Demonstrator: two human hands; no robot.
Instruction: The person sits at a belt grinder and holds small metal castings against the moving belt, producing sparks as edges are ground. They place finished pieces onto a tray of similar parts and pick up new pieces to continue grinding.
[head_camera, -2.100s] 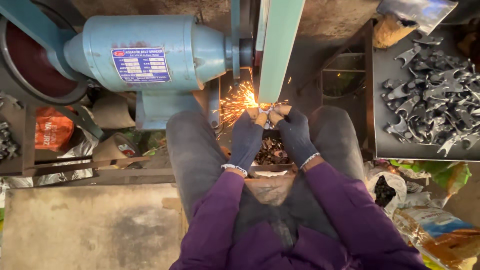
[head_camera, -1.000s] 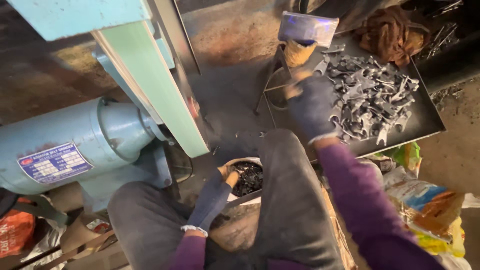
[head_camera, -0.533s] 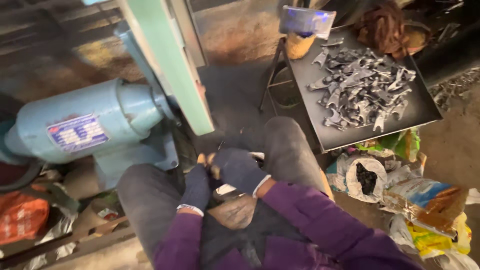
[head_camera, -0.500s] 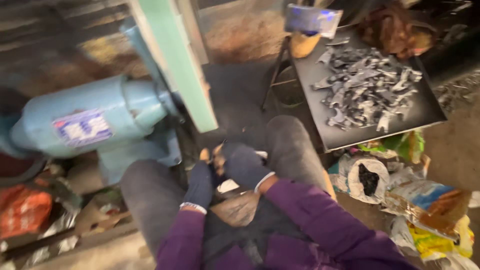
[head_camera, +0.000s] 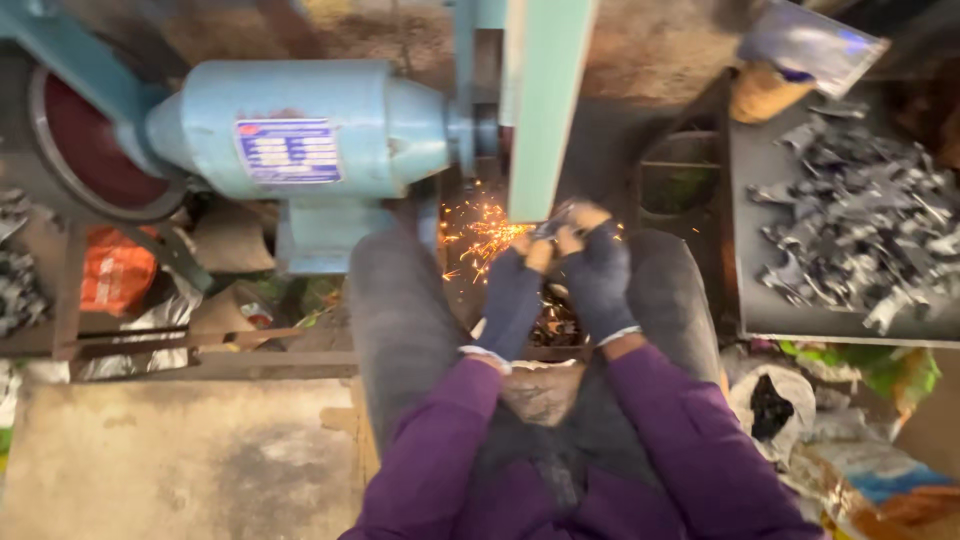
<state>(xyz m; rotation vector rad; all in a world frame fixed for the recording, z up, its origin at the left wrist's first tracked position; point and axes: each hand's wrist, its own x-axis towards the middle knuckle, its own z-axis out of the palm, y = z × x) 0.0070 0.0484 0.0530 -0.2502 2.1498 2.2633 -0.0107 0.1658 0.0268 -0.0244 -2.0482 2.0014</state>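
Sparks (head_camera: 480, 235) spray leftward from the centre of the frame, where a small metal piece (head_camera: 560, 215) is pressed against the pale green belt guard (head_camera: 540, 100) of the grinder. The step in hand looks like grinding: the piece sits at the lower end of the green upright, just above the person's knees. Both hands are close together and closed on it. The left hand (head_camera: 512, 300), in a dark fingerless glove, grips from the left with bare fingertips forward; the right hand (head_camera: 598, 280), gloved alike, clamps from the right, thumb up near the piece. The piece itself is blurred, so its shape cannot be told for certain. Purple sleeves run down from the wrists to the bottom of the frame, elbows tucked in, forearms converging over the lap.

A judgement of what follows calls for steady pressure and a firm two-handed hold, with fingertips kept clear of the moving belt.

The blue motor housing (head_camera: 300, 130) lies in the upper left of the frame. At right, a dark tray (head_camera: 760, 320) carries a heap of grey metal parts (head_camera: 860, 230). Between the knees sits a container of dark pieces (head_camera: 550, 325).
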